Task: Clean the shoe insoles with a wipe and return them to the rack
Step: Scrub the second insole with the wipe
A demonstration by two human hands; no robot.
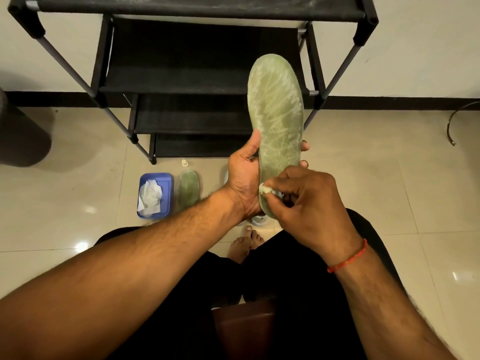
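A green insole (pixel 276 115) with whitish streaks is held up in front of the black shoe rack (pixel 181 74). My left hand (pixel 245 178) grips its lower half, thumb along the left edge and fingertips showing at the right edge. My right hand (pixel 309 198) pinches a crumpled white wipe (pixel 266 189) against the insole's heel end. A second green insole (pixel 188 189) lies flat on the tiled floor below the rack.
A blue tray (pixel 167 181) holding crumpled white wipes sits on the floor left of the second insole. A small white bottle (pixel 184 162) stands near the rack's foot. A white object (pixel 258 220) shows under my hands. My bare feet (pixel 244 245) are below.
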